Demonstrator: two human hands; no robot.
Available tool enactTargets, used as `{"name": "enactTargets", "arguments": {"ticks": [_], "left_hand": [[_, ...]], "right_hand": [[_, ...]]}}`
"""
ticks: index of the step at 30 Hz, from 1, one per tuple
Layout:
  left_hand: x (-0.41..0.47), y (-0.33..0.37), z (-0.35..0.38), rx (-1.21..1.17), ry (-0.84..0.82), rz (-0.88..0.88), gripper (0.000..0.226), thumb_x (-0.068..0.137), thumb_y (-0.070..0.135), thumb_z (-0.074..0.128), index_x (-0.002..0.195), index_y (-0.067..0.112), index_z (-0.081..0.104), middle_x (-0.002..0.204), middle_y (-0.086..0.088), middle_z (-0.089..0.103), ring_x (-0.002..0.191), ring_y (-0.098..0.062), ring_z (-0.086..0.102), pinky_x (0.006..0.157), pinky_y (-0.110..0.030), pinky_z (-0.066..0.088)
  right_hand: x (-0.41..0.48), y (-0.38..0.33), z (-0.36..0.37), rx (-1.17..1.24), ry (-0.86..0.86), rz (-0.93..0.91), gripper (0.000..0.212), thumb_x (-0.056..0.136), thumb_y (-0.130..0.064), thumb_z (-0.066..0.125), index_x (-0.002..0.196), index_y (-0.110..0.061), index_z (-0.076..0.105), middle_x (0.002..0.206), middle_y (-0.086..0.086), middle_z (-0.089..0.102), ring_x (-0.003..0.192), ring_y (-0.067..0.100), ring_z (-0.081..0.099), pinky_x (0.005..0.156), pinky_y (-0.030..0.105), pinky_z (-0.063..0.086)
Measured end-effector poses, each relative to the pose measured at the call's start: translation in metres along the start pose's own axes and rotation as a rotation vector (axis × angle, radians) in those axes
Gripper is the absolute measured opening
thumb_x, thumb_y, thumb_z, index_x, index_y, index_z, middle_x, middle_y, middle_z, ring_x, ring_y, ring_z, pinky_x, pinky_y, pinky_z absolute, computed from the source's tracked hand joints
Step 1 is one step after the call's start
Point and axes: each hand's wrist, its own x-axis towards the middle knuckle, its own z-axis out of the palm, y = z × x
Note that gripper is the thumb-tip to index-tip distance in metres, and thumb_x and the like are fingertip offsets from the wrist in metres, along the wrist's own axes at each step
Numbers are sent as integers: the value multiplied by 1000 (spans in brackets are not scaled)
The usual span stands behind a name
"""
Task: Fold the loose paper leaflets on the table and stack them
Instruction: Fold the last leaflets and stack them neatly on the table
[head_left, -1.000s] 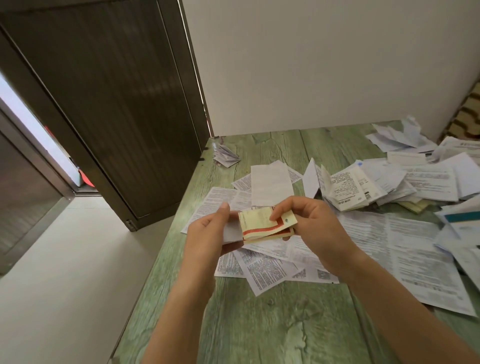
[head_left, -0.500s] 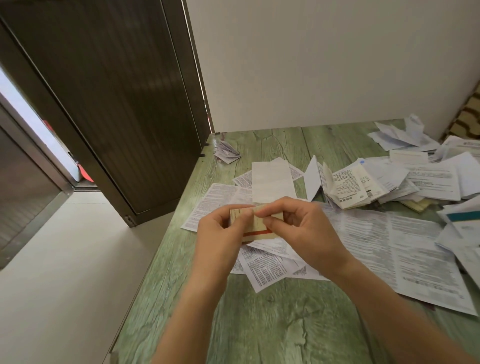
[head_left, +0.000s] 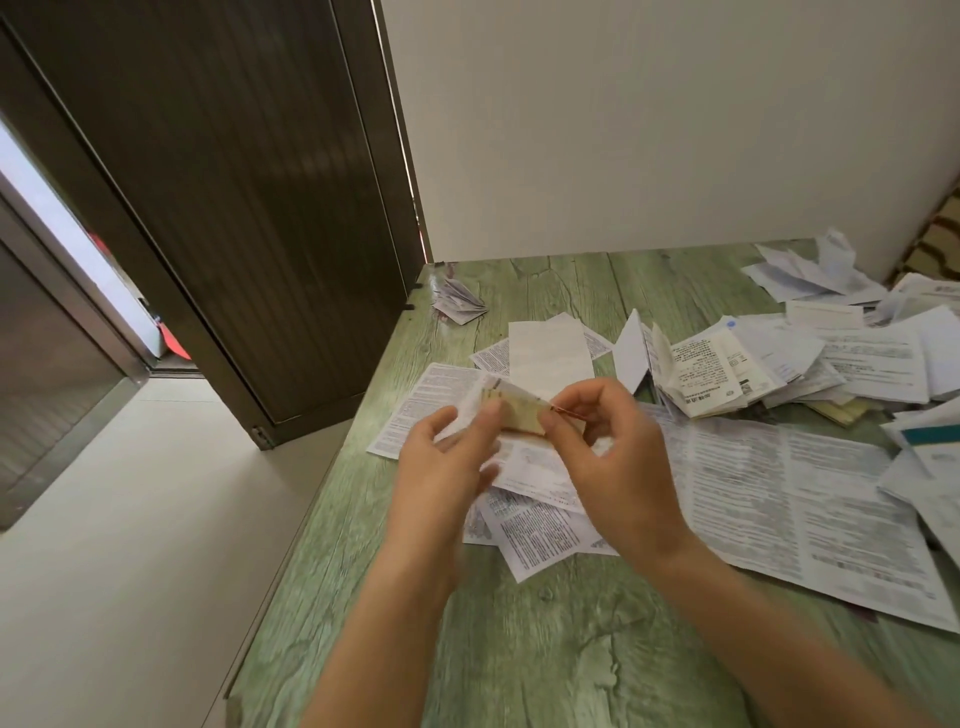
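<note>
A small cream leaflet (head_left: 519, 413) with a red stripe is folded into a thick wad and held above the green table (head_left: 545, 649). My left hand (head_left: 447, 462) pinches its left side with thumb and fingers. My right hand (head_left: 613, 457) pinches its right edge. Loose white printed leaflets (head_left: 540, 525) lie under both hands. A small stack of folded leaflets (head_left: 460, 304) sits at the far left corner.
A big unfolded sheet (head_left: 779, 499) spreads to the right. More leaflets (head_left: 727, 369) pile up at the far right. The table's left edge drops to a pale floor (head_left: 130, 519). A dark door (head_left: 223, 182) stands at the left, a white wall behind.
The cream leaflet has gone from a half-open fold to a smaller, tighter wad. Both hands have shifted slightly and keep pinching it.
</note>
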Motion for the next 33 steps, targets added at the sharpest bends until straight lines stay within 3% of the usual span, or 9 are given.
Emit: {"name": "enactTargets", "arguments": {"ticks": [3,7,12,18,20,22,25,28,33], "left_hand": [[-4,6,6,-320,-218,-231,50,74,46,63,102,5,59,97,-9,69,94,-22,65,84,-37,54],[2,2,10,-487,-12,-199,32,91,34,54,102,5,60,97,-10,70,81,-19,70,62,-27,57],[7,7,-3,-489,90,-224,32,103,22,34,95,5,60,83,-7,69,64,-16,67,61,-29,55],[5,15,-11,-417,97,-267,34,101,25,31,100,3,57,78,-11,64,49,-15,50,39,-19,43],[4,17,-14,-409,61,-299,40,98,29,31,99,-1,59,74,-14,65,51,-17,50,39,-20,43],[2,20,-14,-456,-6,-345,40,97,25,33,98,-5,60,77,-17,67,58,-22,57,43,-25,50],[4,21,-17,-440,29,-320,31,101,15,36,102,-8,57,90,-20,62,82,-31,63,57,-42,58],[6,16,-16,-284,159,-130,27,99,9,42,122,-3,49,89,-18,64,70,-28,69,54,-37,59],[7,13,-21,271,260,213,48,96,3,37,136,25,20,79,-7,63,65,-38,65,58,-45,57]], "right_hand": [[-7,5,8,-324,11,-508,5,83,-14,63,80,-10,64,81,-1,65,82,7,54,76,20,40],[-16,7,20,-425,-194,-632,12,86,-18,59,83,-12,68,84,0,66,83,19,58,76,32,41],[-6,-3,18,-197,-157,-194,28,97,-30,44,108,-13,63,106,-4,62,99,6,53,89,21,41],[57,29,25,-754,-535,147,71,94,-23,50,151,-14,8,160,7,1,147,21,1,117,32,0],[63,40,29,-852,-544,213,67,96,-31,46,150,-13,11,159,12,3,146,24,6,117,37,1],[64,46,32,-987,-501,190,53,99,-36,38,144,-9,29,152,14,28,138,27,30,111,38,19],[68,42,35,-1213,-490,5,35,102,-30,36,127,-8,44,124,11,54,112,28,53,86,34,35],[72,39,37,-1276,-543,-119,34,93,-5,46,127,-7,41,115,10,58,102,28,58,73,30,32],[79,36,33,-1144,-378,-95,28,92,-2,40,118,-7,50,102,8,63,90,27,59,71,30,32]]}}
